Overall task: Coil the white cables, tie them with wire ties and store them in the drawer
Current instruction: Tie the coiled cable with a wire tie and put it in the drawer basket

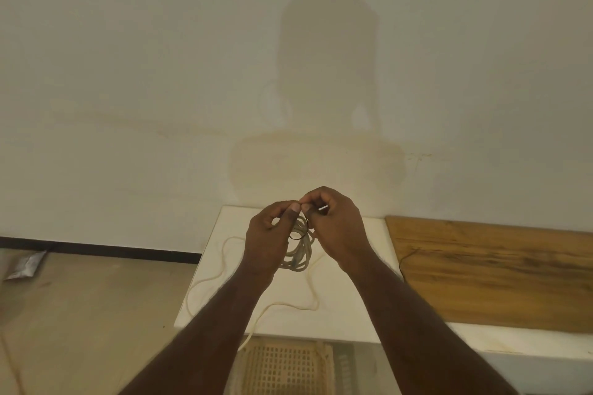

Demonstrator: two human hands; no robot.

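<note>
A coiled white cable (300, 252) hangs between my hands above the white table top (346, 298). A thin dark wire tie (298, 236) loops around the coil's upper part. My left hand (271, 234) pinches the top of the coil and one end of the tie between thumb and fingers. Touching it, my right hand (333, 228) pinches the tie's other end at the same spot. A second white cable (279, 305) lies loose and uncoiled on the table, with one end trailing over the front edge.
A wooden board (494, 272) lies on the table's right part against the wall, a thin dark wire (406, 258) at its left edge. Below the table's front edge sits a perforated basket (282, 369). A silver packet (27, 264) lies on the floor at left.
</note>
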